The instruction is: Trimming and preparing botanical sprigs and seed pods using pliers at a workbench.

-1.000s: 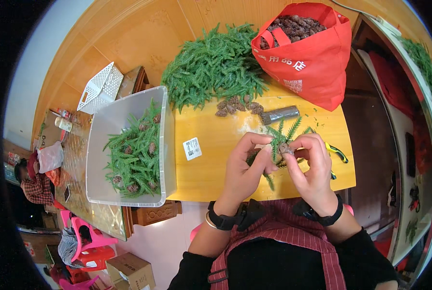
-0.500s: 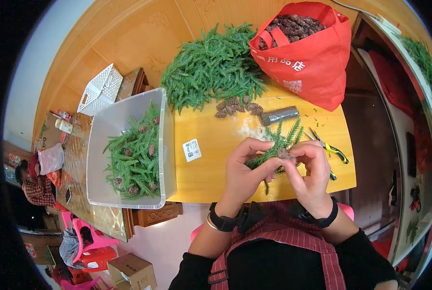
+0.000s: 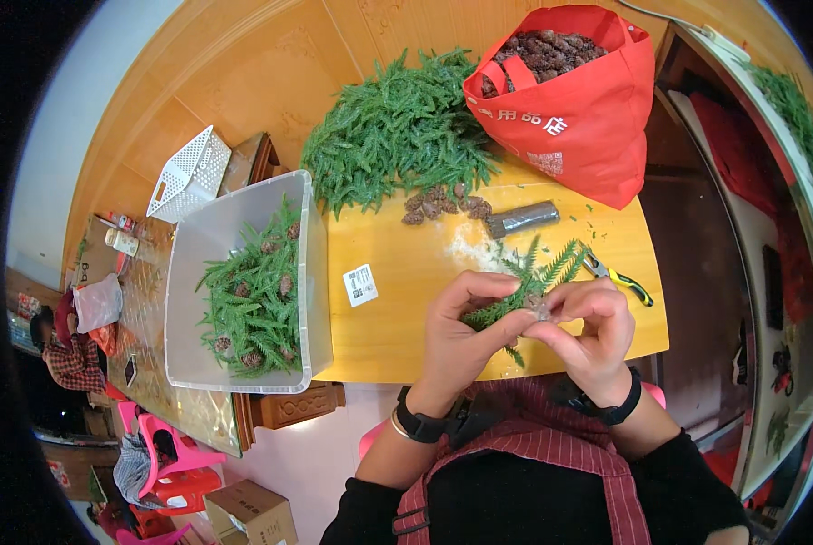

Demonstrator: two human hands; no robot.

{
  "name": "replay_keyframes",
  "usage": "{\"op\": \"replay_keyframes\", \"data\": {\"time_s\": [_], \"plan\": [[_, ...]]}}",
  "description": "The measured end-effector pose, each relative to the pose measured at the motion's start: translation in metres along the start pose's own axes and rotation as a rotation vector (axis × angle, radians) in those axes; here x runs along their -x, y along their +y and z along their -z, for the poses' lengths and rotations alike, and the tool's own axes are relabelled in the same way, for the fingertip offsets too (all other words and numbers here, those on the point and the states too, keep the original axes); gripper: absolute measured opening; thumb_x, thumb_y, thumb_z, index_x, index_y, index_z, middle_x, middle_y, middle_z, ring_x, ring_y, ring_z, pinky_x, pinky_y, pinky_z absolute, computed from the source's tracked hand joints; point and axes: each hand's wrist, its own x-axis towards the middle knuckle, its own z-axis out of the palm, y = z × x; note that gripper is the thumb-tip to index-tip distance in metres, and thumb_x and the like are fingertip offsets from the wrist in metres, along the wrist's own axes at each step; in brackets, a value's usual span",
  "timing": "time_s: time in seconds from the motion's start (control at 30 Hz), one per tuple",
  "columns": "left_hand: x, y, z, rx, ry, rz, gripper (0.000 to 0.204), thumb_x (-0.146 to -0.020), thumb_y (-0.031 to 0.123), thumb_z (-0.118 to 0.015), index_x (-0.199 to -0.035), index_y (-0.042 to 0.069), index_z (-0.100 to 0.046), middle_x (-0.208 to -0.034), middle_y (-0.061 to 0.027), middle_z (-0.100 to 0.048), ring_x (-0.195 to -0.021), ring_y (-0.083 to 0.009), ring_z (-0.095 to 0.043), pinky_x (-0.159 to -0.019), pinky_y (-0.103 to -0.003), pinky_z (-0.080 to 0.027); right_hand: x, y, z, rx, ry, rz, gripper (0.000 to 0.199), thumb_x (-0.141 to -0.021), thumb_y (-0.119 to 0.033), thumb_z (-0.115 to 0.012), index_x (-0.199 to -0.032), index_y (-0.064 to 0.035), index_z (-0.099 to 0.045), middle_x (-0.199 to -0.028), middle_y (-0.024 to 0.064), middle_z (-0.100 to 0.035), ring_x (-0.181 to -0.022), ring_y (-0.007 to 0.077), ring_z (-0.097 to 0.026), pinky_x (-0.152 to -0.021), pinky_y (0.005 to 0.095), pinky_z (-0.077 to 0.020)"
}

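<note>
My left hand [image 3: 465, 320] is closed round a green artificial pine sprig [image 3: 556, 265], whose needles fan out above and between my hands. At the sprig's middle sits a small brownish pine cone [image 3: 537, 304], partly covered by fingers. My right hand [image 3: 595, 322] pinches at this cone with thumb and forefinger. Just beyond my right hand lie yellow-and-black pliers [image 3: 620, 277], partly hidden by it. A dark wrapped bundle [image 3: 526, 218] of what look like wires rests farther back, with several loose pine cones [image 3: 438, 203] to its left.
A translucent tub [image 3: 186, 313] of sprigs with cones stands left. Behind are a heap of green sprigs [image 3: 402, 132] and a red bag [image 3: 574, 118] filled with cones. A white label [image 3: 360, 285] lies on the yellow table [image 3: 379, 341]. Another person [image 3: 74, 359] is far left.
The sprig has turned a little in my hands, its needles now spreading more to the right. My right hand has shifted slightly and covers more of the pliers.
</note>
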Motion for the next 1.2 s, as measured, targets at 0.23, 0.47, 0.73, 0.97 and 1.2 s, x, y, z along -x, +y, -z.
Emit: {"op": "replay_keyframes", "data": {"time_s": [0.23, 0.47, 0.73, 0.97, 1.2], "plan": [[0.005, -0.006, 0.006, -0.173, -0.017, -0.186, 0.027, -0.066, -0.006, -0.070, -0.088, 0.002, -0.056, -0.095, -0.0104, -0.058, -0.082, -0.0143, -0.057, -0.069, -0.025, -0.048, -0.031, -0.004, 0.019, 0.135, 0.033, 0.028, 0.045, -0.069, -0.008, -0.067, -0.105, -0.0034, -0.040, -0.094, 0.0097, -0.051, -0.093, 0.0238, -0.052, -0.087, 0.0348, -0.0369], [0.003, -0.003, 0.007, -0.267, -0.153, -0.293, 0.028, -0.064, -0.007, -0.071, -0.086, 0.002, -0.057, -0.092, -0.0122, -0.058, -0.083, -0.0161, -0.057, -0.069, -0.025, -0.047, -0.054, -0.013, 0.025, -0.346, -0.464, -0.397, 0.048, -0.072, 0.000, -0.060, -0.115, -0.0001, -0.040, -0.090, 0.0060, -0.055, -0.089, 0.0130, -0.053, -0.083, 0.0273, -0.0386], [0.003, -0.002, 0.007, -0.301, -0.137, -0.264, 0.027, -0.064, -0.006, -0.071, -0.086, 0.002, -0.058, -0.091, -0.0120, -0.059, -0.085, -0.0174, -0.057, -0.074, -0.028, -0.046, -0.053, -0.014, 0.024, -0.398, -0.463, -0.538, 0.033, -0.074, 0.002, -0.059, -0.104, -0.0021, -0.047, -0.079, -0.0003, -0.054, -0.077, 0.0070, -0.052, -0.071, 0.0219, -0.0411], [0.002, 0.000, 0.008, -0.335, -0.156, -0.289, 0.026, -0.064, -0.006, -0.071, -0.086, 0.002, -0.058, -0.091, -0.0121, -0.059, -0.084, -0.0183, -0.058, -0.074, -0.028, -0.046, -0.052, -0.019, 0.021, -0.351, -0.385, -0.572, 0.029, -0.074, 0.002, -0.056, -0.101, -0.0035, -0.046, -0.080, -0.0015, -0.052, -0.074, 0.0054, -0.050, -0.070, 0.0210, -0.0394], [0.002, -0.002, 0.009, -0.327, -0.141, -0.300, 0.026, -0.065, -0.007, -0.069, -0.086, 0.002, -0.058, -0.090, -0.0126, -0.059, -0.082, -0.0180, -0.058, -0.073, -0.028, -0.046, -0.045, -0.015, 0.020, -0.374, -0.341, -0.546, 0.014, -0.075, 0.001, -0.049, -0.089, -0.0029, -0.050, -0.081, 0.0009, -0.051, -0.073, 0.0071, -0.049, -0.065, 0.0205, -0.0393]]}}
